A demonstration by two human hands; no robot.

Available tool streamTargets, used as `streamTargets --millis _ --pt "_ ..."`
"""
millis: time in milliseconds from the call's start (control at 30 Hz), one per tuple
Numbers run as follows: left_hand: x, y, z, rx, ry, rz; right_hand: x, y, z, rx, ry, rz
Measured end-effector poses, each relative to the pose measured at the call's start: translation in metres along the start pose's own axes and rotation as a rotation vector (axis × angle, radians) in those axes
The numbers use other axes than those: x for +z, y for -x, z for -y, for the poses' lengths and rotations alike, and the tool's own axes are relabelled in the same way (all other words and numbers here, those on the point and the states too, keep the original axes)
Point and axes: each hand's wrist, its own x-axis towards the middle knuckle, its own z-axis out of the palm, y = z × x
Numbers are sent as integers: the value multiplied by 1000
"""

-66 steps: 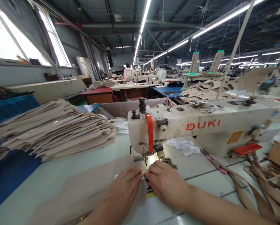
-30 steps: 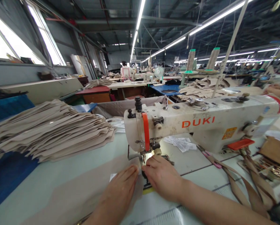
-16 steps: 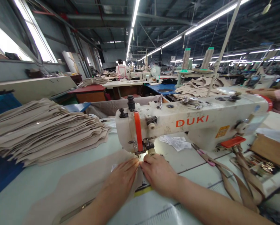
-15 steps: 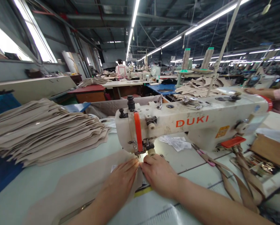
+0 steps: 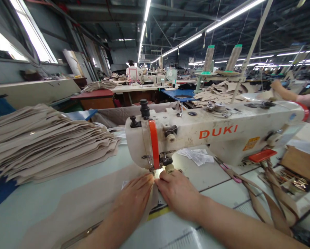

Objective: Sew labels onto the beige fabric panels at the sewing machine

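A beige fabric piece point(image 5: 92, 197) lies on the pale machine table, its right edge running under the needle area of a white DUKI sewing machine point(image 5: 186, 128). Across this fabric my left hand point(image 5: 135, 195) lies flat, fingers stretched toward the needle. My right hand point(image 5: 179, 192) is closed, fingers curled and thumb side pinched at the fabric's edge just in front of the presser foot. Both hands' fingertips almost meet there, lit by the machine lamp. A small white label point(image 5: 124, 184) shows beside my left hand. The needle tip is hidden behind my fingers.
A tall stack of beige fabric pieces point(image 5: 48, 141) stands at left. White paper labels point(image 5: 196, 156), pink-handled scissors point(image 5: 231, 173), tan straps point(image 5: 263, 204) and a tray of metal fittings point(image 5: 297, 183) lie at right. Another person's arm point(image 5: 287, 92) reaches in behind the machine.
The view has shifted slightly, so the machine's right end sits further right. My hands keep their place by the needle. The other person's hand has risen behind the machine, now with light material below it.
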Motion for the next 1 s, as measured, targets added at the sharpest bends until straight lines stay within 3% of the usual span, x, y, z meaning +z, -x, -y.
streamTargets --millis 300,467,600,833,1000 --pt "7 5 -2 -54 62 11 1 4 0 -13 -16 -8" --pt "-4 1 -3 -45 94 -19 0 5 1 -25 -6 -4" --pt "-10 0 -3 -54 113 28 1 4 1 -20 -11 1" --pt "-2 -2 6 -51 88 7 3 3 0 -19 -4 -44" --pt "2 -8 13 -76 29 66 5 4 -1 -14 1 -50"
